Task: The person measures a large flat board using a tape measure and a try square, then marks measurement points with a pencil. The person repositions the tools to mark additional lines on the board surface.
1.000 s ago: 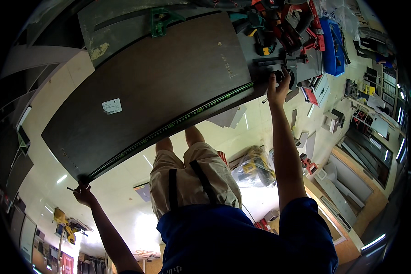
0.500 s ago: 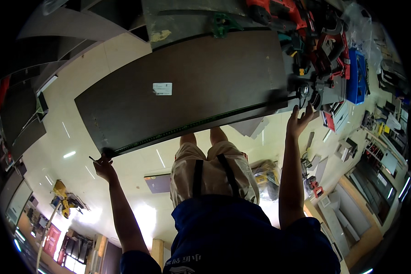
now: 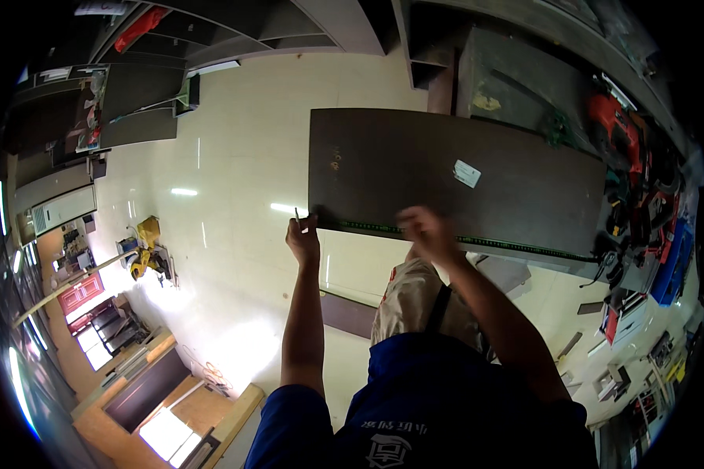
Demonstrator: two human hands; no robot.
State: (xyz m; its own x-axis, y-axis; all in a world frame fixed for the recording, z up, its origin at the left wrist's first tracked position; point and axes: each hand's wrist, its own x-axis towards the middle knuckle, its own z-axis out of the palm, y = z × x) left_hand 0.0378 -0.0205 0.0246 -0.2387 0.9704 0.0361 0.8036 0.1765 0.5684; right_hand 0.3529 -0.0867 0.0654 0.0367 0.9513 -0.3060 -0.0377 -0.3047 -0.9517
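Red and small at the far left, a door [image 3: 80, 293] stands beyond the workroom floor. Yellow gear [image 3: 145, 262] sits on the pale floor [image 3: 235, 148], well apart from the hands. Next comes the left hand [image 3: 303, 237], at the near left corner of a dark brown board [image 3: 391, 176]; its grip is narrow, thumb and fingers close together on a thin stick [image 3: 296, 212] that points up. Just beside these fingers begins a tape measure [image 3: 375, 227] with green markings, drawn out along the board's near edge. Below, on the floor, lies a dark flat piece [image 3: 348, 314], partly hidden by the person.

The right hand [image 3: 430, 232] is over the middle of the tape — it is blurred, so I cannot tell how wide its grip is, or whether it touches anything. A white label [image 3: 467, 173] is on the board, above and to the right of this hand. The board reaches left past the grey bench [image 3: 516, 82], with a green tool [image 3: 557, 129] near its far edge. Farther right lie a red tool [image 3: 614, 129] and, at the edge, a blue box [image 3: 671, 270].
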